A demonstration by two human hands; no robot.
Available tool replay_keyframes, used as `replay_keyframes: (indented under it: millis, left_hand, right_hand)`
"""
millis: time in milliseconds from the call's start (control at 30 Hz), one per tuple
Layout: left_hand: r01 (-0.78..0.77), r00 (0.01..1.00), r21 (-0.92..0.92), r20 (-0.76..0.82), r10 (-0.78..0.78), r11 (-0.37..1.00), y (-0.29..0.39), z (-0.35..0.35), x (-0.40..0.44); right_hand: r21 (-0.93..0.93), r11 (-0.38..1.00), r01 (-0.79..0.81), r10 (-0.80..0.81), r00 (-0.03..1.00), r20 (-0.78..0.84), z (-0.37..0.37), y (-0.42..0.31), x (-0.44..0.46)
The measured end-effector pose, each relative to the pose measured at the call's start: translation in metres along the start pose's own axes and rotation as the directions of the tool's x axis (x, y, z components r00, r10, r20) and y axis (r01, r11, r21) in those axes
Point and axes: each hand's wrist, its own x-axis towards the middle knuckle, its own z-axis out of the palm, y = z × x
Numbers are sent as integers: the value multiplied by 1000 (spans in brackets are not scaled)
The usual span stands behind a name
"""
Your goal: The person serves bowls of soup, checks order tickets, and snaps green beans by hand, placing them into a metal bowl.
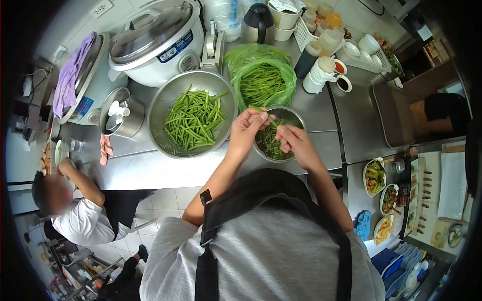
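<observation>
Over a small steel bowl of bean trimmings, my left hand and my right hand are close together, fingers pinched. A green bean runs from my left fingertips toward my right hand. What my right fingertips pinch is too small to make out. To the left sits a wide steel colander holding many cut green beans. Just behind the small bowl, a green plastic bag stands open with long green beans inside.
Rice cookers stand at the back left, beside a steel pot. Sauce bottles and a black-topped jug are at the back. Dishes of food lie at the right. A seated person is at the far left.
</observation>
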Motion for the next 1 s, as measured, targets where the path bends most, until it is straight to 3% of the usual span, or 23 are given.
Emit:
replay_keyframes:
  millis: [67,100,167,200,300,400,533,600,633,667,700,733,767,867,900,967,1000]
  left_hand:
    - [-85,995,-38,-60,83,996,3,5,-6]
    - [-232,971,145,-30,238,962,1,7,-8]
    - [-488,859,470,107,501,736,-1,10,-12]
    - [-529,831,506,150,535,681,-1,9,-12]
    - [-634,723,613,254,642,472,10,11,-9]
    - [-625,711,696,320,627,354,17,0,-4]
    - [-534,780,799,340,525,276,30,-11,-6]
    - [-482,806,849,332,491,218,45,-20,-5]
    - [-374,840,908,246,484,187,55,-26,-4]
    - [-261,864,952,158,478,158,63,-34,-3]
    - [-227,868,968,151,473,108,68,-50,1]
    - [-191,872,980,143,468,56,72,-66,6]
    - [-52,909,999,46,413,4,78,-74,7]
    - [-81,880,997,68,469,7,81,-68,25]
    - [-208,870,977,158,467,56,80,-57,33]
    - [-371,866,923,302,400,107,71,-31,51]
    - [-414,868,904,357,345,106,61,-27,64]
  right_hand:
    - [264,964,24,0,996,-91,1,3,4]
    - [388,920,44,9,991,-135,3,3,7]
    - [602,797,51,51,987,-151,8,-4,13]
    - [696,716,55,74,985,-154,13,-8,15]
    - [665,742,85,89,971,-223,31,-19,14]
    - [244,965,99,-68,989,-129,26,-14,9]
    - [219,968,124,-98,987,-128,16,-28,7]
    - [-35,987,156,-158,987,-38,6,-38,7]
    - [-160,970,182,-183,983,10,1,-42,9]
    - [-480,807,344,-334,936,109,-8,-39,11]
    - [-718,518,465,-429,867,252,-17,-32,14]
    - [-781,385,492,-451,838,306,-20,-28,21]
    - [-826,243,509,-472,806,358,-23,-24,28]
    - [-774,486,407,-464,870,166,-14,-36,74]
    - [-765,548,339,-434,897,87,-6,-47,87]
    - [-813,445,375,-504,856,119,-14,-33,131]
    - [-870,385,309,-451,885,114,-18,-24,148]
